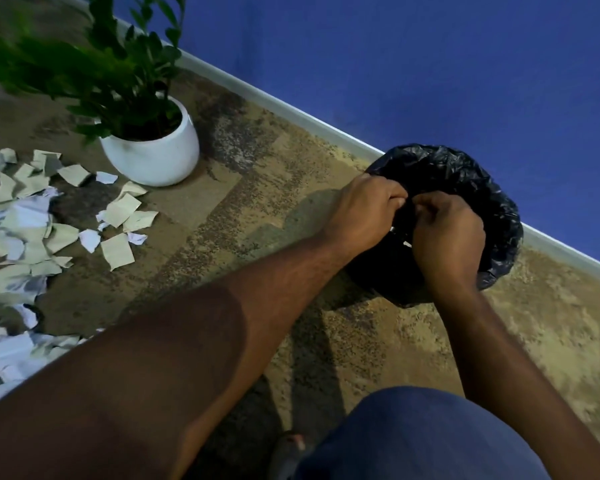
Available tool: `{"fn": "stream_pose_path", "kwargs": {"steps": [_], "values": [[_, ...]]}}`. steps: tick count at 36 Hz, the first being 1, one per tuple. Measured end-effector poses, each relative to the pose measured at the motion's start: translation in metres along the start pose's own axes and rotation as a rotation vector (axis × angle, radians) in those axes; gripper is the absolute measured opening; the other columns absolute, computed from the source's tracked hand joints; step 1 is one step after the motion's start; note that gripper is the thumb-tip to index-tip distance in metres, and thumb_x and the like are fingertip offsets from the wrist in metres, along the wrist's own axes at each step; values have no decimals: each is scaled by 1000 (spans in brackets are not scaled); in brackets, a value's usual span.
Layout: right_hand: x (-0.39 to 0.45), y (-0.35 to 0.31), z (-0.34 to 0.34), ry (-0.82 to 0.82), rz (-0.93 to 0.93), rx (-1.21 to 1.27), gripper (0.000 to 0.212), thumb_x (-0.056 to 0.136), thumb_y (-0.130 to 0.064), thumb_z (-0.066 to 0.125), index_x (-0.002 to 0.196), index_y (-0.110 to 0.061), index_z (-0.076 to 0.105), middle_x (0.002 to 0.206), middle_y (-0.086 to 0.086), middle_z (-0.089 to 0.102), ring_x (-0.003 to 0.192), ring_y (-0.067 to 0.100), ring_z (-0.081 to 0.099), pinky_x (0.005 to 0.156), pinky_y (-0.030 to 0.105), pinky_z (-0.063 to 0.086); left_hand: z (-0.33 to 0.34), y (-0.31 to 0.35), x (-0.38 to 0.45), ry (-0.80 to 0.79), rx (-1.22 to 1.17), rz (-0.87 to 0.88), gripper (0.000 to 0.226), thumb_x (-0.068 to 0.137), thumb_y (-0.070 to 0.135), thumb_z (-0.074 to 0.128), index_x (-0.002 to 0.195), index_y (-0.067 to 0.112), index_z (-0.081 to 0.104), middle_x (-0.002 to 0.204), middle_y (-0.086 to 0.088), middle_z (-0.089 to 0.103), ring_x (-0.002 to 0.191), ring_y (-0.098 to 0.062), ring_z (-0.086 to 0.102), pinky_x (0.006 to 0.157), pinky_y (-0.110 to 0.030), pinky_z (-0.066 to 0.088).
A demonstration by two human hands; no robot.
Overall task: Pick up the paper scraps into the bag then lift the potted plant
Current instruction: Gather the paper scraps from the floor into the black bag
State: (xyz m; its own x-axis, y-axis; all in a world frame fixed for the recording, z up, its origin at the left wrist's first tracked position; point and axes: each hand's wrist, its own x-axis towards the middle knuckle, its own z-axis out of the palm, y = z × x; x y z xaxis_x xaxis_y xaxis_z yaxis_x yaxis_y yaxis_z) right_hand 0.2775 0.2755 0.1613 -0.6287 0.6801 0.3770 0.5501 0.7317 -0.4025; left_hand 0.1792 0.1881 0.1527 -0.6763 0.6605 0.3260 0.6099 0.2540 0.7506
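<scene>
A crumpled black plastic bag [471,188] lies on the floor against the skirting at the right. My left hand [364,209] and my right hand [447,233] meet at its near rim, fingers curled and pinching the black plastic. Several torn paper scraps [118,213], beige and white, are scattered over the floor at the left. Behind them stands the potted plant, a round white pot [153,157] with dark green leaves [94,71].
The mottled brown floor [291,168] runs up to a pale skirting board [291,109] under a blue wall [430,64]. My knee in blue cloth [423,438] and a foot [288,448] show at the bottom edge.
</scene>
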Motion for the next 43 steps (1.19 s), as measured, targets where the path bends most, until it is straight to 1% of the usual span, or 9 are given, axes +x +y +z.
{"fn": "stream_pose_path", "kwargs": {"steps": [7,12,16,20,24,30,33,37,43], "values": [[-6,-19,10,73,-87,110,21,95,-14,52,105,-16,70,106,1,64,90,16,60,74,32,49,-5,-19,-6,4,77,35,29,96,21,56,123,19,67,119,2,62,114,-16,50,98,-38,45],[-25,-54,33,19,-292,162,18,96,-14,52,101,-15,69,99,1,61,88,16,55,73,30,47,-29,-58,-34,82,85,-96,33,94,13,49,122,17,65,121,-1,59,116,-18,51,99,-39,47],[-53,-84,67,-258,-451,197,14,90,-14,59,100,-18,67,99,0,58,90,16,54,74,28,45,-56,-103,-73,57,167,-297,34,93,16,52,125,23,63,126,-2,58,120,-22,51,102,-42,45],[-92,-109,107,-690,-516,129,44,83,-19,71,122,-31,56,115,-2,53,104,16,54,87,31,49,-91,-150,-127,-84,349,-498,34,91,20,50,121,26,63,129,-4,56,122,-27,50,103,-46,43],[-134,-128,144,-955,-597,21,58,81,-25,71,133,-27,46,125,4,48,112,28,52,90,40,48,-127,-192,-186,-218,417,-686,32,91,38,54,121,31,61,134,-4,54,127,-28,47,106,-50,40],[-181,-139,193,-1233,-697,-108,94,71,-42,78,148,-23,28,145,12,33,130,38,38,100,46,43,-166,-232,-261,-253,498,-800,85,68,78,58,141,37,45,145,-2,48,136,-27,41,112,-47,34],[-193,-139,204,-1232,-743,-69,91,72,-42,73,148,-25,27,148,11,32,135,36,35,102,43,42,-169,-238,-277,-343,539,-836,117,51,93,57,151,46,19,156,-6,29,145,-35,23,115,-55,29],[-206,-141,212,-1144,-845,-150,95,72,-49,73,151,-25,24,146,12,33,131,38,35,101,43,41,-165,-239,-286,-476,562,-893,141,42,86,71,155,38,3,161,-7,9,148,-37,6,113,-59,29],[-214,-143,224,-1065,-863,-139,93,75,-36,76,151,-27,23,144,12,29,130,39,32,96,45,47,-149,-242,-293,-580,593,-909,133,51,70,80,154,36,2,156,-7,10,144,-39,10,104,-64,39]]}}
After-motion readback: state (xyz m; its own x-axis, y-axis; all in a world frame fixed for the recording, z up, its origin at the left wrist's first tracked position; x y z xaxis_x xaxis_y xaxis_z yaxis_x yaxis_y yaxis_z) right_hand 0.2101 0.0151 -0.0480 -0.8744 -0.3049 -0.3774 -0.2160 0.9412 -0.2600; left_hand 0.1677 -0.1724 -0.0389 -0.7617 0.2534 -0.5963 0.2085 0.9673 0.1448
